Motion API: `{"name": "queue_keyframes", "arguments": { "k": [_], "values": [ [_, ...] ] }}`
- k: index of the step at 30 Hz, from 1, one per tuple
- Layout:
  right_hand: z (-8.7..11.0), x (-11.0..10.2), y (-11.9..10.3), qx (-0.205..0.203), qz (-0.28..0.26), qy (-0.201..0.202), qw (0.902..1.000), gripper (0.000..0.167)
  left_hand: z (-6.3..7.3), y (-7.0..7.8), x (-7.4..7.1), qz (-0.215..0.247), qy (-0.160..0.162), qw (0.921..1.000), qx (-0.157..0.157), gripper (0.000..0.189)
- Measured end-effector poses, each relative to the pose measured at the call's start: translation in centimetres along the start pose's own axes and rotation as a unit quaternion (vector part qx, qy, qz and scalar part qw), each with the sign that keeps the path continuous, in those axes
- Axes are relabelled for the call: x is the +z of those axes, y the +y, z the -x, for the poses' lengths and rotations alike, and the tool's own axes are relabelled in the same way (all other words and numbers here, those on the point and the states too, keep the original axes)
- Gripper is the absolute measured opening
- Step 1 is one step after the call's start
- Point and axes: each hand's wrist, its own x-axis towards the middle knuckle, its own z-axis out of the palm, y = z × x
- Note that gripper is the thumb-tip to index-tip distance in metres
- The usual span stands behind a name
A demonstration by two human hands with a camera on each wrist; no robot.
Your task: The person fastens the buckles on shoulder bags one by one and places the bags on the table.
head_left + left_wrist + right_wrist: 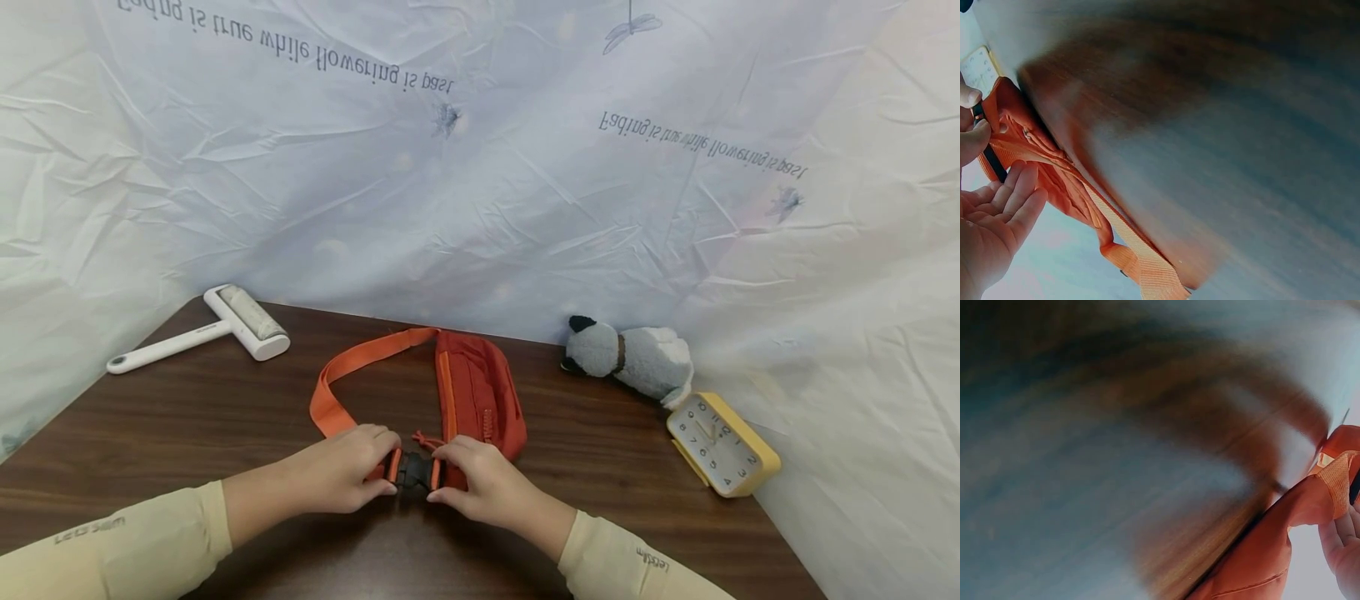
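Pinching from either side, the left hand [341, 475] and right hand [487, 483] hold the ends of a black plastic side-release buckle [414, 472] in the head view, thumbs and fingertips close to its edges. Whether it is fully latched cannot be told; a crooked push or pull could, I judge, jam a prong, and a fingertip near the seam could get nipped. A thin red cord zipper pull [426, 439] lies just behind, so it might catch there. The buckle belongs to a red fabric waist bag [483, 383] on a dark brown wood-grain table [247, 450], between a white plastic lint roller [242, 322] and a yellow-framed rectangular clock [723, 446]; an orange zip line [447, 396] edges the pouch, and an orange webbing strap [367, 354] loops out leftward. From the left wrist, the left hand's outer fingers lie nearly straight and close together, so the grip seems light and the strap could slip or twist. From the right wrist, the red fabric sags softly beside orange webbing; the right hand shows only partly, fingers side by side, its pinch hidden, and loose cloth could bunch into the clip.
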Motion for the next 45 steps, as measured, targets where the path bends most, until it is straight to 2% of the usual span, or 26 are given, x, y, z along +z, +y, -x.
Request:
{"name": "queue_keyframes", "arguments": {
  "k": [29, 45],
  "values": [
    [0.14, 0.09, 0.17, -0.014, 0.0, 0.004, 0.9999, 0.039, -0.25, -0.11, 0.07, 0.009, -0.022, 0.9997, 0.003, 0.04],
    [0.25, 0.08, 0.08, -0.014, -0.006, 0.002, 0.9999, 0.039, -0.34, 0.14, 0.04, 0.016, -0.032, 0.9993, -0.007, 0.043]
  ]
}}
